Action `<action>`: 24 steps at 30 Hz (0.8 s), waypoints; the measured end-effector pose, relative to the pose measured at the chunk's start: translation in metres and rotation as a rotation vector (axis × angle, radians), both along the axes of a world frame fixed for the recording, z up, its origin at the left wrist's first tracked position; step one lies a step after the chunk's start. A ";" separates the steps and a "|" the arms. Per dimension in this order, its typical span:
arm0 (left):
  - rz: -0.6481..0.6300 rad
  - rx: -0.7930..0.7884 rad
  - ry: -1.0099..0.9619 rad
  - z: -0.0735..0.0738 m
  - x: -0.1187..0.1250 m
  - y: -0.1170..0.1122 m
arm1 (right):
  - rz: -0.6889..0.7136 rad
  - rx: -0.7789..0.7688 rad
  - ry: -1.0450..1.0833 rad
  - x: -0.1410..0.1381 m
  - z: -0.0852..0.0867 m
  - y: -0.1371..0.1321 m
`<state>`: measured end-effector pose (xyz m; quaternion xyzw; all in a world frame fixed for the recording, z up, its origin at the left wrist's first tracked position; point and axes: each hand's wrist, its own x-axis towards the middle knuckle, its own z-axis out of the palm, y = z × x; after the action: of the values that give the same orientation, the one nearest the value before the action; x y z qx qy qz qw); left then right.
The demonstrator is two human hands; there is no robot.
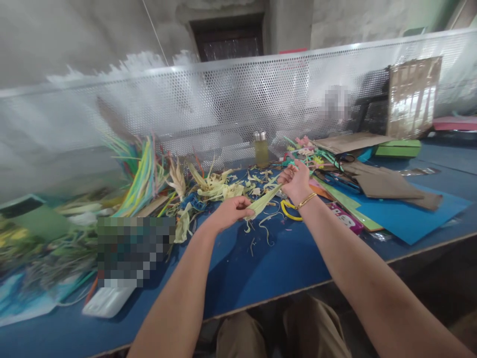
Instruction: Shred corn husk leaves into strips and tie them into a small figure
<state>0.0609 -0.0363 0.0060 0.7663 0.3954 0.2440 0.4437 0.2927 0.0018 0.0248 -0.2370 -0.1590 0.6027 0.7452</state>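
Stretched between my two hands is a pale green corn husk [264,201], held above the blue tabletop. My left hand [235,211] pinches its lower left end between thumb and fingers. At the upper right end, my right hand [294,180] has its fingers closed on the husk; a chain bracelet is on that wrist. Just below the right hand lie scissors with a yellow handle [289,211], partly hidden by the forearm. A heap of loose husks [219,186] lies behind my left hand. Thin curled strips [266,231] rest on the table under the held husk.
Colourful thin stems [139,179] stand bunched at the left, near dried plants and a pixelated object. A jar [261,149] stands by the perforated metal panel [231,104]. Brown paper [387,184], blue sheets [413,219] and a pink packet [345,219] lie at right.
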 end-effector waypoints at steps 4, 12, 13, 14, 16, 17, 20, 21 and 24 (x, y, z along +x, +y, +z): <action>-0.010 0.013 -0.006 -0.001 0.000 0.000 | -0.008 0.003 0.012 0.003 0.001 0.001; -0.006 0.028 0.008 0.002 0.001 -0.004 | -0.049 0.005 0.006 0.014 0.000 0.004; -0.003 0.026 0.007 0.002 0.000 -0.004 | -0.060 0.014 0.002 0.017 0.000 0.004; 0.003 0.025 0.007 0.002 -0.001 -0.003 | -0.072 0.023 -0.001 0.020 0.000 0.005; 0.024 0.022 0.014 0.003 -0.004 -0.002 | -0.093 0.033 0.010 0.026 -0.001 0.005; 0.041 0.019 0.018 0.002 -0.006 0.000 | -0.100 0.033 0.022 0.029 -0.001 0.005; 0.153 0.027 -0.014 0.000 -0.014 0.007 | -0.137 0.029 0.045 0.034 0.001 0.004; 0.226 0.034 -0.057 -0.001 -0.017 0.010 | -0.167 0.022 0.040 0.035 0.002 0.003; 0.501 0.052 -0.261 -0.003 -0.022 0.018 | -0.274 -0.035 -0.024 0.030 0.004 0.004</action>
<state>0.0389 -0.0181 0.0028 0.6178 0.5056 0.4528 0.3970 0.3228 0.0057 0.0285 -0.2769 -0.1236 0.4950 0.8143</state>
